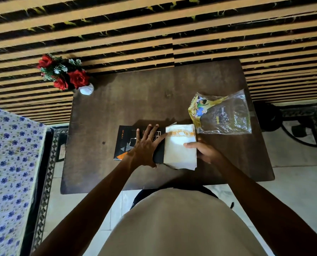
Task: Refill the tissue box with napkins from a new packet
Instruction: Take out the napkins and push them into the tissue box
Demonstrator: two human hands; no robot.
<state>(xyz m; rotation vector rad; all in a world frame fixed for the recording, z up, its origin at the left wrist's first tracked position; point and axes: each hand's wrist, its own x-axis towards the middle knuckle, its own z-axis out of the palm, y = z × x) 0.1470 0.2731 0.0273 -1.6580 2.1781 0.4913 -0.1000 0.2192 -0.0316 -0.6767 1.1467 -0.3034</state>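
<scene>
A black tissue box (124, 143) with orange and grey triangles lies flat on the dark wooden table (135, 100). My left hand (145, 146) rests flat on top of it, fingers spread. A stack of white napkins (180, 145) with an orange band sits at the box's right end, partly overlapping it. My right hand (204, 151) grips the stack's right edge, thumb on top. The clear and yellow plastic packet (222, 115) lies crumpled and apparently empty just beyond the napkins to the right.
A white vase of red roses (67, 74) stands at the table's far left corner. A bed with a blue floral sheet (10, 163) lies on the left. A dark fan base (298, 126) stands on the floor to the right.
</scene>
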